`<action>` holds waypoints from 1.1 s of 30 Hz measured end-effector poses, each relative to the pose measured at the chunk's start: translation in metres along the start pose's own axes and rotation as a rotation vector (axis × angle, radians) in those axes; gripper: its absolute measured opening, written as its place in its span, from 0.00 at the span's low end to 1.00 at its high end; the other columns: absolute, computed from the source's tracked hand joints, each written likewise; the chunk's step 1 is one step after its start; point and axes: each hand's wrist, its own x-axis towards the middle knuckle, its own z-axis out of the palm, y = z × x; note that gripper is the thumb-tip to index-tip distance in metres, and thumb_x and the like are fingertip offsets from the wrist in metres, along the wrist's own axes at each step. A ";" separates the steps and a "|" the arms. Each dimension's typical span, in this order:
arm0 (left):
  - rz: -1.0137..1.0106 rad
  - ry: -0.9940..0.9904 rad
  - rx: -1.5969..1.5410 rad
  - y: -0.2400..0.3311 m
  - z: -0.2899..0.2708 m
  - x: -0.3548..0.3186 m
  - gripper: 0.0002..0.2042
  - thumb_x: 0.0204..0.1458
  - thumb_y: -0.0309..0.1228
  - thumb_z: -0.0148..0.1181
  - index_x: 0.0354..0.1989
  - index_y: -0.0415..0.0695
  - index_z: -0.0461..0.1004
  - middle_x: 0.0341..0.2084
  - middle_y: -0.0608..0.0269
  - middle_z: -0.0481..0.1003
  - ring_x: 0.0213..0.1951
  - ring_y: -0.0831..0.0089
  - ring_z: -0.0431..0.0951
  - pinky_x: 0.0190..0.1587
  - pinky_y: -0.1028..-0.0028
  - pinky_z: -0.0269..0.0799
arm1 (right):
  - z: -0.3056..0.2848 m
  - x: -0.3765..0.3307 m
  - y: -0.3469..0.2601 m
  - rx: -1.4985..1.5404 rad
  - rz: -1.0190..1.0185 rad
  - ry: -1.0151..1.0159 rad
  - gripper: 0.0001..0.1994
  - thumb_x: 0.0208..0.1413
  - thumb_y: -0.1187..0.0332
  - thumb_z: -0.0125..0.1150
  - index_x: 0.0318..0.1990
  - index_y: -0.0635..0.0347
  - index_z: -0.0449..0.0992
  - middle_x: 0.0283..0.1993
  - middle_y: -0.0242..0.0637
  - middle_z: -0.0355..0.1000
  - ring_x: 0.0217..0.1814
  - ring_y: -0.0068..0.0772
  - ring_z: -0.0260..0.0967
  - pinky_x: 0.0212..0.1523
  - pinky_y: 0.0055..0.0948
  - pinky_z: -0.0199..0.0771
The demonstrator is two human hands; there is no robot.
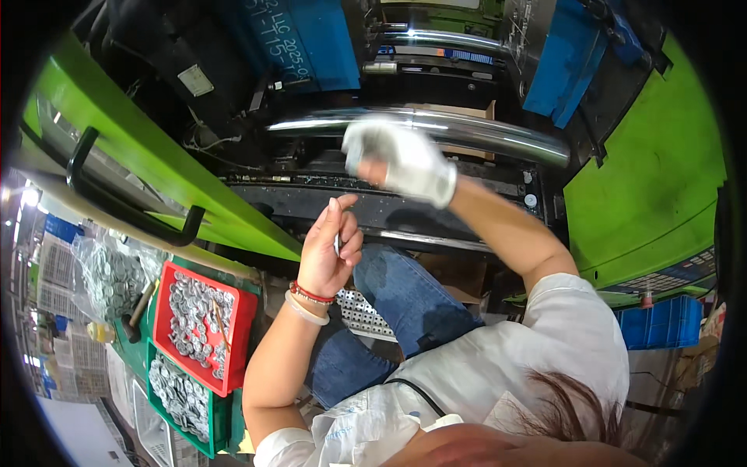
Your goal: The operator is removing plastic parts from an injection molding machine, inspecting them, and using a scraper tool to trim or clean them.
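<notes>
My bare left hand (333, 247) is raised over my lap with its fingers curled inward. A thin edge of a small metal piece (338, 245) shows between thumb and fingers; its full shape is hidden in the palm. Up and to the right, my right hand (397, 162) wears a white glove and is smeared by motion, so its fingers cannot be read. It passes in front of a thick polished steel bar (498, 138) of the machine. The two hands are apart.
A green machine door (148, 163) with a black handle (82, 167) stands at left, a green panel (654, 179) at right. Round metal parts fill a red bin (250, 311), a green bin (220, 424) and a plastic bag (109, 276). A hammer (138, 315) lies by the bag.
</notes>
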 end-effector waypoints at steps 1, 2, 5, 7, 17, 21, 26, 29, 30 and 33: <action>0.004 -0.006 0.029 0.000 0.000 0.001 0.16 0.64 0.46 0.44 0.49 0.48 0.68 0.19 0.75 0.54 0.17 0.86 0.53 0.17 0.86 0.50 | -0.024 0.017 0.008 0.016 -0.013 0.091 0.17 0.51 0.67 0.67 0.47 0.60 0.71 0.40 0.32 0.72 0.46 0.25 0.70 0.48 0.28 0.73; -0.004 0.009 0.052 0.000 0.000 0.002 0.16 0.64 0.46 0.44 0.48 0.48 0.68 0.19 0.75 0.54 0.17 0.86 0.53 0.17 0.86 0.50 | -0.051 0.037 0.018 0.068 -0.077 0.166 0.18 0.52 0.67 0.66 0.49 0.60 0.70 0.43 0.34 0.72 0.48 0.27 0.70 0.50 0.28 0.72; -0.021 0.012 0.063 0.000 -0.003 0.003 0.15 0.64 0.45 0.44 0.46 0.48 0.68 0.18 0.74 0.54 0.16 0.85 0.53 0.16 0.86 0.51 | -0.128 0.100 0.064 -0.372 0.070 0.343 0.23 0.52 0.62 0.65 0.52 0.63 0.68 0.45 0.40 0.74 0.48 0.33 0.72 0.53 0.30 0.70; -0.026 0.035 0.077 0.001 -0.006 0.004 0.15 0.64 0.45 0.44 0.45 0.48 0.69 0.18 0.74 0.54 0.16 0.85 0.53 0.16 0.85 0.51 | -0.159 0.127 0.101 -0.429 0.142 0.386 0.29 0.50 0.59 0.65 0.57 0.64 0.65 0.50 0.45 0.73 0.54 0.35 0.70 0.54 0.30 0.70; -0.066 0.137 0.063 0.010 -0.016 0.006 0.14 0.64 0.43 0.43 0.43 0.46 0.68 0.17 0.73 0.55 0.16 0.84 0.54 0.16 0.84 0.52 | -0.183 0.202 0.202 -0.422 0.203 0.304 0.25 0.52 0.62 0.64 0.54 0.67 0.69 0.49 0.46 0.73 0.47 0.33 0.73 0.48 0.28 0.72; -0.069 0.138 0.054 0.011 -0.017 0.009 0.14 0.65 0.43 0.42 0.43 0.46 0.67 0.17 0.73 0.55 0.15 0.84 0.54 0.15 0.84 0.52 | -0.186 0.200 0.213 -0.335 0.194 0.242 0.22 0.57 0.67 0.60 0.57 0.67 0.67 0.53 0.42 0.72 0.53 0.31 0.70 0.52 0.27 0.72; -0.080 0.111 0.058 0.011 -0.018 0.012 0.14 0.64 0.43 0.45 0.43 0.46 0.68 0.17 0.73 0.55 0.16 0.84 0.54 0.17 0.83 0.53 | -0.185 0.199 0.209 -0.358 0.162 0.229 0.21 0.56 0.68 0.60 0.57 0.66 0.67 0.53 0.41 0.72 0.55 0.29 0.68 0.56 0.26 0.66; -0.088 0.106 0.057 0.012 -0.019 0.013 0.13 0.63 0.43 0.46 0.43 0.46 0.68 0.18 0.73 0.55 0.17 0.83 0.55 0.19 0.82 0.54 | -0.182 0.201 0.203 -0.355 0.129 0.226 0.23 0.54 0.67 0.62 0.56 0.65 0.68 0.52 0.43 0.73 0.53 0.32 0.70 0.54 0.27 0.68; -0.089 0.107 0.058 0.012 -0.020 0.013 0.13 0.63 0.43 0.46 0.43 0.46 0.68 0.18 0.73 0.55 0.17 0.83 0.55 0.18 0.82 0.54 | -0.181 0.201 0.201 -0.362 0.189 0.253 0.23 0.53 0.67 0.63 0.56 0.65 0.69 0.51 0.44 0.73 0.52 0.34 0.71 0.52 0.28 0.69; -0.089 0.113 0.064 0.012 -0.020 0.013 0.14 0.63 0.43 0.47 0.43 0.46 0.68 0.18 0.73 0.55 0.17 0.83 0.55 0.18 0.82 0.54 | -0.179 0.200 0.196 -0.388 0.191 0.256 0.23 0.52 0.66 0.63 0.55 0.64 0.70 0.51 0.45 0.73 0.53 0.35 0.71 0.52 0.28 0.69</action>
